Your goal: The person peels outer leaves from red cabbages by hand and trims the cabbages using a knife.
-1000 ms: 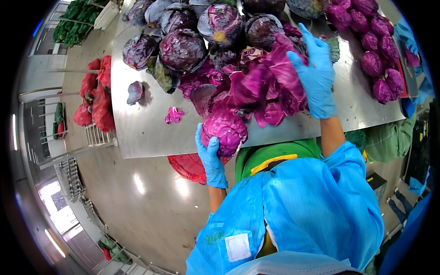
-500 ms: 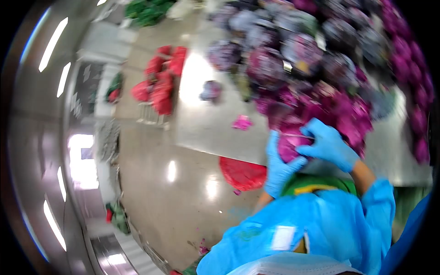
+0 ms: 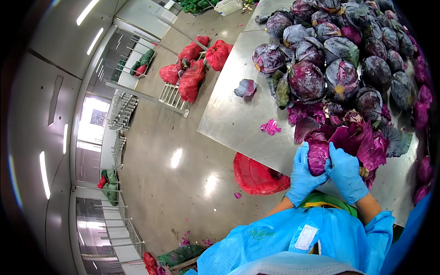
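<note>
My left hand [image 3: 303, 176], in a blue glove, is closed around the left and lower side of a peeled purple cabbage [image 3: 318, 158] at the table's near edge. On the cabbage's right side, my right hand [image 3: 344, 173] is closed, with the brown handle end [image 3: 363, 172] of a tool sticking out from it; the rest of the tool is hidden. Loose purple leaves [image 3: 366, 146] lie just beyond and to the right of my hands. Behind them, unpeeled dark cabbages [image 3: 306, 81] are heaped on the metal table [image 3: 229, 110].
Peeled cabbages [image 3: 424, 169] line the far right edge. Small leaf pieces [image 3: 270, 127] lie left on the table. An open red net bag [image 3: 256, 176] is below the near edge. Filled red bags [image 3: 191, 80] sit on a rack across the floor.
The view has swung left. My right hand has come from the loose leaves to the cabbage in my left hand, and now shows a brown handle in its grip.
</note>
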`<state>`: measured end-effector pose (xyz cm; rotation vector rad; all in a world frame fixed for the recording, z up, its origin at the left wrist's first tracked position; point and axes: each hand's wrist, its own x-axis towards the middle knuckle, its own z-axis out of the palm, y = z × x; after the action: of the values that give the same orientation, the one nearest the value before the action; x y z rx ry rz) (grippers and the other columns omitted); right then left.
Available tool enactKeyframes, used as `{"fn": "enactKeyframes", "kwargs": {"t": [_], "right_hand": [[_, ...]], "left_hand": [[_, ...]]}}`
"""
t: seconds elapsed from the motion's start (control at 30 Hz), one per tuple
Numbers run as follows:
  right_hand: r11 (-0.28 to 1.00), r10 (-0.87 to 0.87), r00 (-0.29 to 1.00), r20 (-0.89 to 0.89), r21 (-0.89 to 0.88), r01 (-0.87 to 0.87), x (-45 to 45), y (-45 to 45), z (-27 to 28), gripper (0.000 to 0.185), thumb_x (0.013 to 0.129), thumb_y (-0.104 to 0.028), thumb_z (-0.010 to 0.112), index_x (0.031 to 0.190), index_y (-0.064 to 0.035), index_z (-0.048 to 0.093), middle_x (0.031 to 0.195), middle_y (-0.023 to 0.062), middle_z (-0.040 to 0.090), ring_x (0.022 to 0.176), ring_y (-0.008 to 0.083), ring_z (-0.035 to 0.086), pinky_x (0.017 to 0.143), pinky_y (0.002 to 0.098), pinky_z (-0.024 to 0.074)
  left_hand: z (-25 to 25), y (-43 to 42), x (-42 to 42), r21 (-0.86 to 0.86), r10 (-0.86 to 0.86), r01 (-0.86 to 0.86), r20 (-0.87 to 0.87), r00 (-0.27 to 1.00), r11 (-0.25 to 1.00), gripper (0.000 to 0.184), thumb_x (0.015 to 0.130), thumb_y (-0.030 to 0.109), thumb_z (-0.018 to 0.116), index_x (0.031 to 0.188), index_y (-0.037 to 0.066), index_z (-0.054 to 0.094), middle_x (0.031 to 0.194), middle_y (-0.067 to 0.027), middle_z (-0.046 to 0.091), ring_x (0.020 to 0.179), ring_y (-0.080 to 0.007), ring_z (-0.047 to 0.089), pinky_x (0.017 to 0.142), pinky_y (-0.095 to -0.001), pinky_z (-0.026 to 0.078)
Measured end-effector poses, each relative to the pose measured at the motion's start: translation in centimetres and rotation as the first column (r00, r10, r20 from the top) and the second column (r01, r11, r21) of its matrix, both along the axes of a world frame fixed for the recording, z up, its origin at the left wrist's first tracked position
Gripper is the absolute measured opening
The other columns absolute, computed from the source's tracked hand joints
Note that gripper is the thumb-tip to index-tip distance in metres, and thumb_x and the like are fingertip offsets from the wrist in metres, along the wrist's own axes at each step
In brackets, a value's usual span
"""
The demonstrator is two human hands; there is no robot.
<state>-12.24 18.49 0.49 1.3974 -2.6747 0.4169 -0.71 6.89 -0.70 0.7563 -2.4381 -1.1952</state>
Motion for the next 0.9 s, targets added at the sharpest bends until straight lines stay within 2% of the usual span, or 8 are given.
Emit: {"fn": "enactKeyframes", "kwargs": {"t": [0.23,0.3,0.4,0.5,0.6,0.7,0.83,0.9], "right_hand": [[0.996,-0.073,0.989,-0.128,0.045,0.080,-0.7,-0.3,-0.8,0.036,0.078,-0.023,0.069,0.111,-0.0078,0.064,0.072,0.0070,0.056,0.057,0.0233,0.061,0.047,0.0376,0.0480],[0.954,-0.044,0.998,-0.052,-0.298,0.026,-1.7,-0.3,-1.4,0.010,0.085,-0.014,0.063,0.092,-0.0084,0.060,0.072,0.0128,0.060,0.059,0.0324,0.062,0.050,0.0443,0.0493],[0.969,-0.201,0.975,-0.091,-0.164,0.185,-4.8,1.5,-3.6,0.006,0.089,-0.013,0.062,0.093,-0.0092,0.062,0.074,0.0137,0.063,0.062,0.0328,0.064,0.053,0.0433,0.0512],[0.910,-0.232,0.972,0.028,-0.346,0.227,-6.4,5.2,-3.2,0.026,0.088,-0.011,0.062,0.114,-0.0087,0.065,0.094,0.0136,0.069,0.082,0.0348,0.067,0.071,0.0420,0.0544],[0.869,-0.424,0.904,0.052,-0.260,0.422,-7.3,9.2,-0.5,0.038,0.086,-0.010,0.065,0.124,-0.0096,0.062,0.106,0.0130,0.066,0.094,0.0335,0.065,0.081,0.0405,0.0534],[0.782,-0.531,0.844,0.076,-0.340,0.523,-6.1,7.6,4.5,0.052,0.085,-0.012,0.068,0.136,-0.0134,0.057,0.114,0.0128,0.064,0.097,0.0308,0.063,0.084,0.0367,0.0532],[0.888,0.037,0.785,0.618,-0.381,0.258,-1.3,3.6,4.5,0.071,0.082,-0.028,0.077,0.143,-0.0108,0.048,0.126,0.0141,0.059,0.104,0.0291,0.062,0.088,0.0363,0.0509],[0.932,0.029,0.802,0.596,-0.307,0.195,-0.6,1.3,3.2,0.079,0.078,-0.042,0.079,0.142,-0.0071,0.049,0.125,0.0164,0.057,0.108,0.0307,0.060,0.092,0.0383,0.0491]], "left_hand": [[-0.5,0.3,-0.5,-0.030,-0.004,0.004,-0.007,1.000,1.000,0.123,0.061,0.046,0.087,0.153,0.000,0.019,0.150,-0.0236,0.028,0.139,-0.0384,0.032,0.115,-0.0416,0.031],[-0.4,0.2,-0.2,-0.006,-0.002,0.002,-0.014,1.000,1.000,0.124,0.061,0.046,0.088,0.153,0.000,0.018,0.151,-0.0242,0.027,0.140,-0.0387,0.031,0.115,-0.0428,0.030],[-0.5,-0.1,0.6,0.108,0.013,-0.008,-0.043,0.999,0.994,0.123,0.062,0.044,0.089,0.153,0.001,0.019,0.151,-0.0226,0.029,0.140,-0.0348,0.033,0.115,-0.0418,0.031],[-2.5,-2.0,1.6,0.395,0.076,0.014,-0.211,0.975,0.919,0.116,0.067,0.038,0.089,0.153,0.001,0.020,0.150,-0.0189,0.033,0.136,-0.0301,0.039,0.114,-0.0411,0.034],[-0.1,-3.3,2.5,0.822,0.283,0.000,-0.196,0.939,0.569,0.097,0.074,0.028,0.085,0.150,0.002,0.030,0.143,-0.0153,0.043,0.127,-0.0273,0.048,0.107,-0.0412,0.042],[-3.6,-5.8,3.0,0.893,0.336,0.073,-0.241,0.910,0.444,0.087,0.079,0.030,0.078,0.148,0.003,0.034,0.140,-0.0160,0.047,0.125,-0.0280,0.051,0.108,-0.0409,0.043],[-3.1,-5.4,1.8,0.934,0.239,0.125,-0.212,0.947,0.333,0.086,0.080,0.029,0.077,0.149,0.003,0.032,0.141,-0.0160,0.046,0.126,-0.0273,0.051,0.109,-0.0402,0.041],[-3.3,-5.3,0.9,0.921,0.163,0.124,-0.195,0.967,0.369,0.087,0.081,0.028,0.077,0.150,0.002,0.031,0.141,-0.0162,0.047,0.127,-0.0270,0.050,0.109,-0.0395,0.041]]}}
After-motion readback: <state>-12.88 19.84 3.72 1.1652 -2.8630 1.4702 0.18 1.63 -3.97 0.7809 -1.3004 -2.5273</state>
